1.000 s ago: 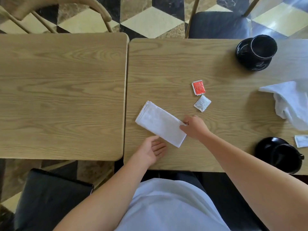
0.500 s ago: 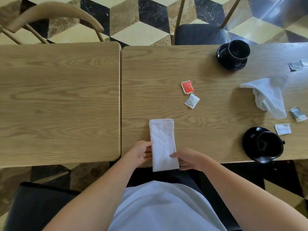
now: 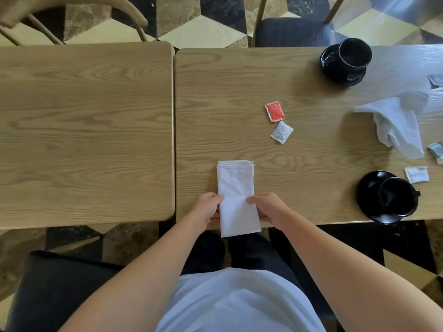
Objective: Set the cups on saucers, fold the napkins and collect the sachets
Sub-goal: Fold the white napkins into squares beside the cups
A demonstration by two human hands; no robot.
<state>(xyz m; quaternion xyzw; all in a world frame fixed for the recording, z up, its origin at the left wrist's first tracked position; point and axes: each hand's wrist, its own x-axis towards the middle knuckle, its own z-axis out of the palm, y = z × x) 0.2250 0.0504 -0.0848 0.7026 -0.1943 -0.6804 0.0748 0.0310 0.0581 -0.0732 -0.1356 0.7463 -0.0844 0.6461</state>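
On table [image 3: 239, 75]: 2 cups on saucers | 2 napkins | 5 sachets | left hand [image 3: 206, 208], right hand [image 3: 272, 207] pinch folded napkin [image 3: 236, 197]

folded napkin [image 3: 236, 197] overhanging table's [image 3: 311, 152] near edge, two sachets [image 3: 274, 111] beyond it to the right

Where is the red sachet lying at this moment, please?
In the head view, the red sachet lies flat on the right-hand table, near its middle, just beyond the white sachet and apart from both hands.

Pale, perhaps light-blue shirt [image 3: 239, 305]; dark trousers [image 3: 251, 252]; forearms bare.
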